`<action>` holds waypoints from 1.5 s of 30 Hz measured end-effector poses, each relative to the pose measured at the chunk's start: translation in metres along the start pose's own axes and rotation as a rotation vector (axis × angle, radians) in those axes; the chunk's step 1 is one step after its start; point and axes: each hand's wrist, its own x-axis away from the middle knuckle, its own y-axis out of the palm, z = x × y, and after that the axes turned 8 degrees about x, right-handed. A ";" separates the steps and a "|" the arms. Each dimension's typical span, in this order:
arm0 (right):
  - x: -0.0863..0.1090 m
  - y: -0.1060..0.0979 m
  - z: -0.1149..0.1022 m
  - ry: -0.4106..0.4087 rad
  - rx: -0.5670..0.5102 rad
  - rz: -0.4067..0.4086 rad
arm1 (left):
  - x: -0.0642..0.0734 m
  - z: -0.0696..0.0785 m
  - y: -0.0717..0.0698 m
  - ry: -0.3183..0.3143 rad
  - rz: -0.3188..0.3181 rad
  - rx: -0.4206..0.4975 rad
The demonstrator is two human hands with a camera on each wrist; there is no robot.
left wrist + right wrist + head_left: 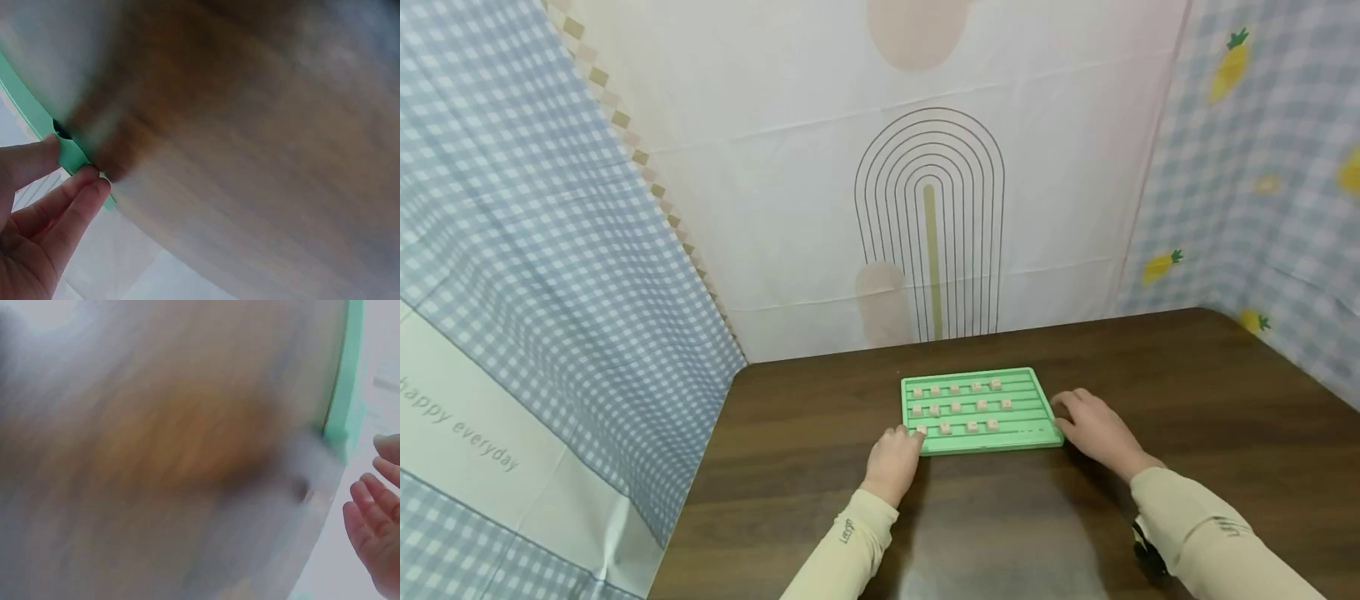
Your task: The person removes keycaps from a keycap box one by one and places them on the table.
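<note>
A light green tray (1033,427) with raised ridges lies on the table and carries several small pale cubes (956,407) in three rows. At its near left corner, my left hand (893,465) pinches the rim between thumb and fingers. The left wrist view shows those fingertips (94,178) on the green edge (25,100). My right hand (1096,429) is beside the tray's right edge, fingers loosely bent and holding nothing. In the right wrist view that hand (378,519) is partly cut off by the frame, near the tray's corner (337,434).
The dark brown wooden table (805,492) reaches back to a white patterned cloth (790,208). Blue checked curtains (587,233) hang at the left and right. A small black object (1148,550) sits at my right wrist.
</note>
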 end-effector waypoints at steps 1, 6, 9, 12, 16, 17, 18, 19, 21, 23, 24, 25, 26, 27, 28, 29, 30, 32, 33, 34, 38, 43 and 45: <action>-0.003 0.000 -0.005 -0.012 -0.003 -0.005 | 0.000 0.001 0.000 0.000 0.005 -0.001; -0.013 0.010 -0.029 -0.085 0.003 -0.053 | 0.000 0.010 -0.001 -0.004 -0.016 -0.014; -0.016 0.019 -0.041 -0.118 0.017 -0.068 | 0.000 0.015 0.000 -0.004 -0.026 -0.026; -0.016 0.028 -0.050 -0.111 0.042 -0.064 | 0.001 0.019 0.001 0.010 -0.022 -0.028; -0.016 0.036 -0.057 -0.094 0.092 -0.036 | 0.000 0.021 0.002 0.025 -0.006 -0.034; -0.016 0.037 -0.058 -0.094 0.105 -0.024 | 0.000 0.021 0.001 0.027 -0.009 -0.039; -0.017 0.038 -0.059 -0.094 0.115 -0.011 | -0.001 0.021 0.001 0.028 -0.006 -0.042; -0.017 0.039 -0.060 -0.095 0.123 0.001 | -0.001 0.021 0.001 0.031 -0.007 -0.047; -0.018 0.039 -0.060 -0.101 0.142 0.031 | -0.002 0.021 0.001 0.031 -0.009 -0.058; -0.019 0.039 -0.060 -0.109 0.161 0.054 | -0.004 0.021 0.000 0.030 -0.005 -0.058; -0.020 0.039 -0.060 -0.113 0.168 0.061 | -0.004 0.021 0.000 0.029 -0.002 -0.055; -0.021 0.038 -0.059 -0.118 0.173 0.062 | -0.005 0.020 0.000 0.028 -0.005 -0.057; -0.021 0.038 -0.059 -0.121 0.171 0.061 | -0.005 0.020 0.000 0.027 -0.002 -0.055; -0.022 0.037 -0.059 -0.122 0.165 0.058 | -0.006 0.020 0.000 0.025 -0.005 -0.050; -0.022 0.036 -0.058 -0.122 0.154 0.054 | -0.006 0.020 0.000 0.025 -0.005 -0.048; -0.022 0.034 -0.058 -0.118 0.140 0.050 | -0.006 0.020 0.000 0.025 -0.006 -0.049; -0.022 0.032 -0.057 -0.115 0.124 0.047 | -0.007 0.019 0.000 0.026 -0.009 -0.049; -0.021 0.026 -0.054 -0.110 0.088 0.042 | -0.007 0.019 0.000 0.030 -0.009 -0.053; -0.021 0.022 -0.052 -0.106 0.075 0.041 | -0.007 0.018 0.000 0.030 -0.011 -0.057; -0.020 0.017 -0.050 -0.097 0.062 0.037 | -0.008 0.017 0.000 0.030 -0.013 -0.064; -0.017 -0.001 -0.033 -0.070 0.052 0.035 | -0.008 0.012 0.000 0.026 -0.012 -0.078; -0.007 -0.020 0.003 -0.008 0.064 0.031 | -0.007 0.006 -0.001 0.020 -0.007 -0.063; -0.001 -0.022 0.019 0.030 0.062 0.015 | -0.006 0.005 -0.001 0.020 -0.001 -0.054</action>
